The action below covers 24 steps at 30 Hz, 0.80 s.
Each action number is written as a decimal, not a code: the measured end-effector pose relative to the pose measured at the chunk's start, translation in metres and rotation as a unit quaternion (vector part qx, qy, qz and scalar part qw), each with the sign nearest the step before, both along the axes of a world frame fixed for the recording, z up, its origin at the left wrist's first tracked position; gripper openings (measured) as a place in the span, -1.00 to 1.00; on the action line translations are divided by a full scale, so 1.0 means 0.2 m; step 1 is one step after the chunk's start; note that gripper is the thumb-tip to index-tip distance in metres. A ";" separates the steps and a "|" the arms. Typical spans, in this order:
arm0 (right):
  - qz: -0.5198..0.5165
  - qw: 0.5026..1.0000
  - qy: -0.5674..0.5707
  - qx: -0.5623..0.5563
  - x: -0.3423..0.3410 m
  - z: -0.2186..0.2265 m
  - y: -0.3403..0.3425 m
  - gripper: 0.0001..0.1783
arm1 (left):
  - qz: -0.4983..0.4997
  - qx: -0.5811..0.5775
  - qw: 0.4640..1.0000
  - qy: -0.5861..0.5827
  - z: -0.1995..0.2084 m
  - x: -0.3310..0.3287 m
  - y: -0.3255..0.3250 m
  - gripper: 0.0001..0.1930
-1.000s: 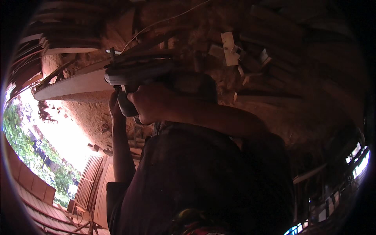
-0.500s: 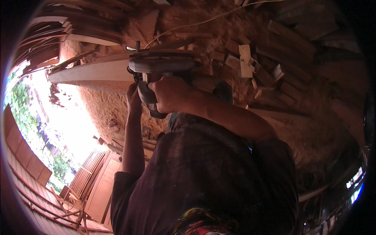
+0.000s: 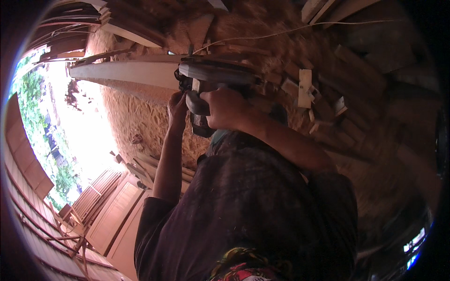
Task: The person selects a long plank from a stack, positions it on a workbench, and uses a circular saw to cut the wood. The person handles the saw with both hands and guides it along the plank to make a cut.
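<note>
A grey and black power tool (image 3: 218,73) lies across the right end of a long pale wooden board (image 3: 131,74). My right hand (image 3: 227,107) is closed round its handle. Beneath that hand hangs a dark block-shaped part of the tool. At the tool's left end, my left hand (image 3: 176,108) has its fingers drawn together against the black fittings. What those fingers pinch is too dark and small to make out. The tool's underside is hidden from view.
Wood shavings (image 3: 136,117) cover the ground. Scattered offcuts (image 3: 305,89) lie to the right, and a thin cable (image 3: 281,33) runs across the far side. Stacked boards (image 3: 70,28) stand far left, with wooden panels (image 3: 115,215) near left beside a bright opening.
My view has turned a little, so the board, tool and both hands appear farther right. Both hands keep their places on the tool.
</note>
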State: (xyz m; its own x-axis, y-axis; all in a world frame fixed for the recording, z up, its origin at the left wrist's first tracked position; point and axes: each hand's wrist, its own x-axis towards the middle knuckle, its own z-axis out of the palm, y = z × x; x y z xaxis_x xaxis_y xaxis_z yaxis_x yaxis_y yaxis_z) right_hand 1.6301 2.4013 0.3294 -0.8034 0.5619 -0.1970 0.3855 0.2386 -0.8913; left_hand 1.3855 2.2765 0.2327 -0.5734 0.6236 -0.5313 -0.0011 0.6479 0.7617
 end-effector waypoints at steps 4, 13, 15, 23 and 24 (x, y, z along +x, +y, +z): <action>0.006 1.000 -0.012 -0.007 0.02 0.00 0.00 -0.46 | 0.046 -0.006 0.999 -0.010 -0.05 0.03 -0.01 -0.50; 0.012 0.997 -0.067 -0.024 0.24 0.08 0.01 -0.46 | 0.008 0.006 1.000 0.008 -0.05 0.28 -0.01 -0.43; 0.005 0.998 -0.051 -0.020 0.32 0.07 0.00 -0.48 | 0.003 0.001 1.000 0.021 -0.11 0.33 -0.04 -0.41; -0.009 0.996 -0.086 0.006 0.60 0.13 -0.04 -0.48 | -0.063 -0.071 0.995 0.032 0.04 0.61 0.00 -0.31; -0.013 0.996 -0.089 -0.003 0.63 0.13 -0.04 -0.49 | -0.074 -0.078 0.993 0.049 0.05 0.64 0.01 -0.31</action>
